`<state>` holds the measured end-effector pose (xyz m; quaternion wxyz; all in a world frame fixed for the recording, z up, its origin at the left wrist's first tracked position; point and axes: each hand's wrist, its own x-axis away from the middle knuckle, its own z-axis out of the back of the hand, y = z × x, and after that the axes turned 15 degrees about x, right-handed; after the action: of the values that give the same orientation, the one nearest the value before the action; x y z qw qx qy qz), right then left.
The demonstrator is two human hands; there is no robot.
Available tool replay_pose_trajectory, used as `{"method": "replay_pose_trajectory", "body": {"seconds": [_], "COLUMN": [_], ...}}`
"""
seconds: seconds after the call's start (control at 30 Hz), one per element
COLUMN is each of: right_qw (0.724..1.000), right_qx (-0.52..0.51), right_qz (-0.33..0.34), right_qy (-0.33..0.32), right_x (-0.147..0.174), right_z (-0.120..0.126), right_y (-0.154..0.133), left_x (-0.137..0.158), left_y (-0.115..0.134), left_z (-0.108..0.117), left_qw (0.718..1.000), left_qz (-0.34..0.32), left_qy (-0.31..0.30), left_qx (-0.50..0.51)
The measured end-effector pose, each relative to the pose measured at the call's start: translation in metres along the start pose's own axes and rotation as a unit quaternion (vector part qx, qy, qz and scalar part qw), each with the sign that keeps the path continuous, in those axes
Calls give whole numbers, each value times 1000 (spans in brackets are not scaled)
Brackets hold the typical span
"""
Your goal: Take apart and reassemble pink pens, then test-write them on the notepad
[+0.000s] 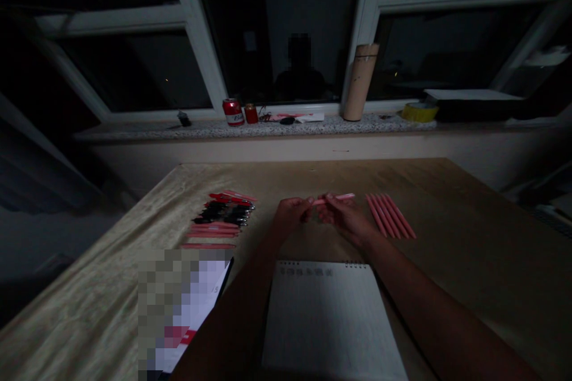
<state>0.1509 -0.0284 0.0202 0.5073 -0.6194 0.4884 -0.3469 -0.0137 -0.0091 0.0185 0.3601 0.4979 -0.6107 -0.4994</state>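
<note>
A pink pen (346, 196) was held just over the desk (313, 178), its long axis running nearly left to right. The right hand's (345, 217) fingers were clamped around its middle; the left hand's (292, 214) pinched together at its left end. The right hand was nearer the row of pink pens (389, 215), which lay beside it, angled more front to back.

Table (469, 262), seemingly cloth-covered; on it pens (388, 215), notepad (330, 321).
</note>
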Motion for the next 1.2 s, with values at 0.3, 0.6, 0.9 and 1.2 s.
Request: {"method": "replay_pose_trajectory", "body": {"seconds": [0.3,0.6,0.9,1.2], "right_qw": [960,936,920,902], "right_qx": [273,343,382,422], "right_qz": [42,-56,-5,18], "right_qy": [47,46,85,88], "right_x": [40,96,105,106], "right_z": [-5,-2,-1,-7], "right_y": [-49,-24,-3,-6], "left_x": [5,31,47,53], "left_y": [26,22,11,9], "left_z": [-17,-29,-32,-32], "left_qw": [999,896,860,850], "left_qz": [28,29,25,23], "left_qy": [-22,-227,-306,-304], "left_qx": [-29,-381,-408,-429]}}
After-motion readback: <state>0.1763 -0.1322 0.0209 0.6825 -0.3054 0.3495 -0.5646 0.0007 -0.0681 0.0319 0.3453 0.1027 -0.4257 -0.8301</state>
